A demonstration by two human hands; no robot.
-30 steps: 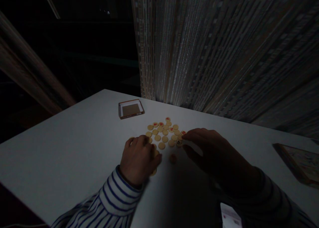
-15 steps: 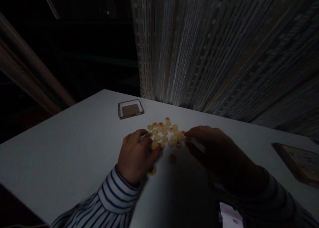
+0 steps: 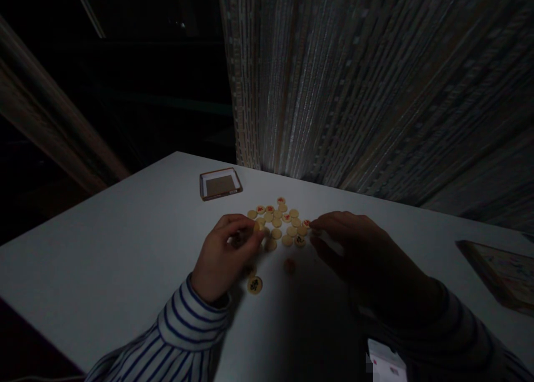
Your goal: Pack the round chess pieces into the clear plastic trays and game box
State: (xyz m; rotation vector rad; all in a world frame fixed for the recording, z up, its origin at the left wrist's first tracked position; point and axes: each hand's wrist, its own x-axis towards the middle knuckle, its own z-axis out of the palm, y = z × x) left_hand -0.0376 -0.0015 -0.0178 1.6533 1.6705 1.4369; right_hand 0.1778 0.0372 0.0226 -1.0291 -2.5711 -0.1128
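My left hand [image 3: 227, 251] pinches a round xiangqi piece [image 3: 257, 226] between thumb and fingers, tilted up off the table at the left side of the pile. My right hand [image 3: 361, 248], in shadow, rests at the pile's right edge with thumb and fingers apart. Its fingertips are at a red-marked piece [image 3: 306, 223], seemingly touching it. Between the hands lie several pale wooden pieces [image 3: 277, 222], most with blank faces up and some showing red characters. A black-marked piece [image 3: 299, 241] lies at the near side. Closer to me are another black-marked piece [image 3: 255, 284] and a shadowed reddish one [image 3: 289, 266].
An open shallow box [image 3: 221, 184] stands on the white table [image 3: 125, 226] behind the pile. A framed, patterned board or lid [image 3: 500, 271] lies at the right edge. A lit phone [image 3: 387, 360] is near me. A string curtain [image 3: 292, 82] hangs behind the table.
My left hand has drawn its thumb and fingers together and raised a piece on edge. The nearest black-marked piece shows more fully. My right hand stays in place.
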